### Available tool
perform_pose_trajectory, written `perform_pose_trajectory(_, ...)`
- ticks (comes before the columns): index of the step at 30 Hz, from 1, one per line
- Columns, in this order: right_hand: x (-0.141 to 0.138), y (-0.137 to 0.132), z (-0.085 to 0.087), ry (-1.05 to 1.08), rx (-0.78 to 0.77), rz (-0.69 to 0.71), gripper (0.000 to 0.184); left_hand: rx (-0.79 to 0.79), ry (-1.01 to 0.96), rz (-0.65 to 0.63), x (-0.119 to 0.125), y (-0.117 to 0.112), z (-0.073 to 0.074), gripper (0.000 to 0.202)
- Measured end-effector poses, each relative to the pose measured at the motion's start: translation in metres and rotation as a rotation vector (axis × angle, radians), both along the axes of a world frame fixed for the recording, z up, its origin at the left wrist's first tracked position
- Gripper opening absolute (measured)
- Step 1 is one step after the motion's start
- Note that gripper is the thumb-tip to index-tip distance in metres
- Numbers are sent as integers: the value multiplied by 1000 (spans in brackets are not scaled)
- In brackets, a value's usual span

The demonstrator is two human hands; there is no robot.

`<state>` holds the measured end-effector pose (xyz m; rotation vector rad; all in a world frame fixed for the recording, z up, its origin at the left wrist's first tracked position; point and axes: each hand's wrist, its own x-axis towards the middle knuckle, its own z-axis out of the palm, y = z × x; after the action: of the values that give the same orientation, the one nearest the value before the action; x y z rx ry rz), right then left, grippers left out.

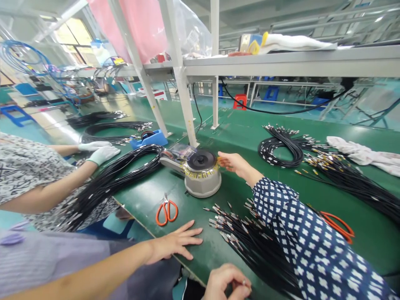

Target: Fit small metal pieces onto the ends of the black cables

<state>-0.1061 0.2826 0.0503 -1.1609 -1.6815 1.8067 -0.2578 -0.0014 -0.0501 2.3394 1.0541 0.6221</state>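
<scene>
My right hand (233, 163), in a dark blue patterned sleeve, reaches to the rim of a round tape dispenser (203, 183). Its thumb and fingers pinch at one of the short yellow tape strips (200, 171) around the rim. At the bottom edge, my left hand (226, 283) is closed, with a small silvery piece at its fingertips that I cannot make out. Beside it lies a bundle of black cables (256, 246) with silvery ends, partly under my right sleeve. Orange-handled snips (166, 211) rest in front of the dispenser.
A co-worker's bare hand (176, 241) lies flat on the green table (187, 208). Another person's gloved hands (103, 152) are by a cable bundle (131, 166). A blue tape holder (150, 139), coiled cables (279, 148), a second orange-handled tool (339, 225) and shelf posts (184, 100) stand around.
</scene>
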Motion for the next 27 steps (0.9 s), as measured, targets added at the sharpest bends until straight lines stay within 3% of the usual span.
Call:
perform_pose_trajectory(5, -4, -4, 4, 48, 189, -111, 10, 24, 39, -36, -4, 3, -16, 45)
perform_pose_trajectory(9, 8, -2, 14, 121, 343, -225, 21, -17, 25, -29, -6, 2, -21, 48)
perform_pose_trajectory(13, 13, -4, 18, 101, 292, -174, 23, -28, -30, 25, -6, 0, -16, 50)
perform_pose_trajectory(18, -2, -10, 9, 43, 236, -73, 23, -10, 22, 0, -5, -1, -7, 54)
perform_pose_trajectory(22, -9, -14, 7, 11, 324, -127, 19, -36, 69, -12, -5, -1, -8, 55)
perform_pose_trajectory(27, 0, -21, 16, 41, 498, -231, 21, -20, 15, -33, -8, 0, -22, 52)
